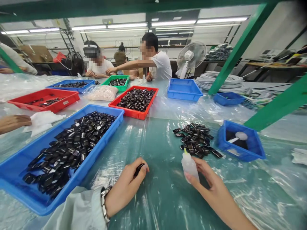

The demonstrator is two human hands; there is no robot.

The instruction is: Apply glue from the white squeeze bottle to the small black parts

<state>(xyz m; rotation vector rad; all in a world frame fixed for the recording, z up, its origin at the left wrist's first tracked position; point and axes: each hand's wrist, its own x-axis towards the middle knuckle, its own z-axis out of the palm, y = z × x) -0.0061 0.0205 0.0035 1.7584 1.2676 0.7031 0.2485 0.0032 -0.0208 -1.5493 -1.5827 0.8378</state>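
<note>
The left hand [127, 187] is closed around a small black part [139, 169], pinched between thumb and fingers so that only its dark end shows above the knuckles; its exact shape is hard to make out from here. A wristwatch [105, 201] sits on that wrist, at the cuff of a pale sleeve [79, 212]. The right hand [208, 182] wraps its fingers round a small translucent squeeze bottle [189, 165] with a yellowish nozzle, held upright and slightly tilted toward the left hand. The two hands are near each other but apart, both low over the table [165, 198], which is covered in clear plastic sheeting over green.

Just beyond the bottle lies a loose pile of black parts [195, 140] on the sheeting. To its right stands a small blue bin [249, 153] with a white-headed tool lying in it. To the left of the left hand a large blue tray [24, 191] holds many more of the same black parts.

Farther back sit a red tray [134, 113] heaped with black parts, another red tray [59, 105], a green tray [106, 81], and an empty-looking blue tray [184, 94]. A co-worker's hand [14, 123] rests at the left edge beside a white cloth [42, 121]. Two people sit at the far end, one reaching an arm across, with a desk fan [190, 57] behind them.
</note>
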